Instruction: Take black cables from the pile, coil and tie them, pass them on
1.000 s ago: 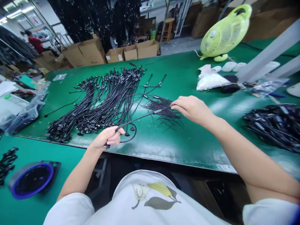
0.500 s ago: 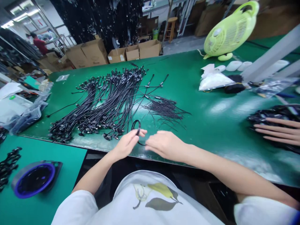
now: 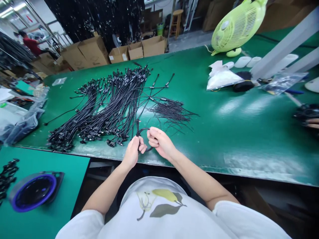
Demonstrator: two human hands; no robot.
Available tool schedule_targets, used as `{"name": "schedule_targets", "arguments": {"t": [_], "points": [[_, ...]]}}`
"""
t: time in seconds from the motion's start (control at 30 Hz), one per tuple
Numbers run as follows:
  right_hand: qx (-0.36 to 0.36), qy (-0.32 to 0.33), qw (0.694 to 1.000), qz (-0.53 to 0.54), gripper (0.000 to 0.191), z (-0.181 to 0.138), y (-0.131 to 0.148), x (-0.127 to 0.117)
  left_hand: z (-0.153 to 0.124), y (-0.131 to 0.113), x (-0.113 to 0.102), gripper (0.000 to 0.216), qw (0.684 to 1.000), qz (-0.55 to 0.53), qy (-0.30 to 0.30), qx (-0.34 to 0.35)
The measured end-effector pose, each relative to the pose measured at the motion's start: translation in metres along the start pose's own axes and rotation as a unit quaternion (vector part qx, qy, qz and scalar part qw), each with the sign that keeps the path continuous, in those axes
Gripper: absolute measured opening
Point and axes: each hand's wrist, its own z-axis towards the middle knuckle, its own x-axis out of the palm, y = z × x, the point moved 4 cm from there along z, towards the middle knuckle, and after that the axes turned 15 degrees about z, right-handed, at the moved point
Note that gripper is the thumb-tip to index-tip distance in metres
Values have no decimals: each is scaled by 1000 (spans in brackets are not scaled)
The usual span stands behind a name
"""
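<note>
My left hand and my right hand meet at the near edge of the green table. Both pinch one black cable coiled into a small loop between them. Just beyond lies a big spread of black cables with connectors. A small pile of thin black ties sits to the right of that spread, a little past my right hand.
A lime green fan stands at the far right, with white bags and plastic pieces near it. Another person's fingertips touch a black cable heap at the right edge. A blue-rimmed dish sits at lower left. Cardboard boxes line the far side.
My right hand came back from the tie pile to my left hand, and both drew together on the cable, now coiled into a loop. The other person's hand has pulled back to the right.
</note>
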Motion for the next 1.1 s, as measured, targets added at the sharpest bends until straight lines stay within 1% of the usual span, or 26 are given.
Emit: {"name": "schedule_targets", "arguments": {"t": [0.07, 0.13, 0.17, 0.23, 0.3, 0.37, 0.4, 0.43, 0.47, 0.5, 0.53, 0.57, 0.6, 0.67, 0.73, 0.8, 0.87, 0.93, 1.03, 1.1], "points": [[-31, -9, 999, 23, 30, -3, 1, 5, -2, 9, -2, 48, 996, 92, 1, 5], [-52, -23, 998, 22, 32, -6, -2, 8, -4, 15, -3, 49, 980, 197, 27, 4], [-49, -27, 998, 17, 35, -7, -5, 9, -5, 18, -3, 49, 970, 237, 47, -1], [-40, -36, 998, 14, 39, -8, -12, 9, -7, 21, -2, 50, 956, 281, 90, -6], [-54, -48, 997, 25, 44, -7, -15, 9, -8, 21, 0, 45, 952, 284, 114, 5], [-56, -49, 996, 54, 48, -5, -13, 9, -9, 21, 2, 40, 962, 252, 102, 21], [-42, -41, 996, 71, 50, -3, -11, 10, -9, 22, 4, 42, 971, 217, 100, 15], [-18, -27, 996, 86, 51, -2, -9, 12, -10, 24, 8, 44, 980, 164, 114, -7], [7, -10, 995, 97, 52, -1, -6, 14, -13, 27, 12, 47, 984, 97, 140, -44], [28, 9, 995, 99, 53, 0, -3, 17, -15, 29, 18, 49, 981, 21, 170, -90], [34, 28, 995, 89, 53, 1, 1, 19, -19, 30, 23, 51, 970, -54, 195, -134], [24, 43, 997, 65, 52, 1, 5, 20, -22, 29, 28, 51, 954, -120, 214, -171], [2, 51, 998, 28, 48, 1, 9, 20, -24, 27, 32, 51, 939, -170, 224, -196], [-58, 49, 996, -56, 38, 2, 16, 19, -26, 20, 38, 48, 922, -224, 232, -216], [-98, 30, 990, -96, 28, 3, 20, 16, -25, 13, 41, 42, 916, -245, 234, -216], [-100, 9, 993, -66, 22, 6, 20, 12, -23, 10, 43, 39, 916, -257, 223, -214], [-79, -5, 997, -13, 20, 8, 21, 10, -20, 10, 45, 44, 915, -262, 218, -215], [-47, -5, 999, 22, 22, 10, 21, 9, -19, 12, 46, 49, 920, -245, 216, -217], [16, 9, 999, 49, 32, 10, 22, 9, -20, 16, 47, 49, 936, -196, 204, -208], [53, 12, 997, 64, 37, 9, 22, 9, -19, 16, 47, 50, 949, -162, 191, -191]]}}
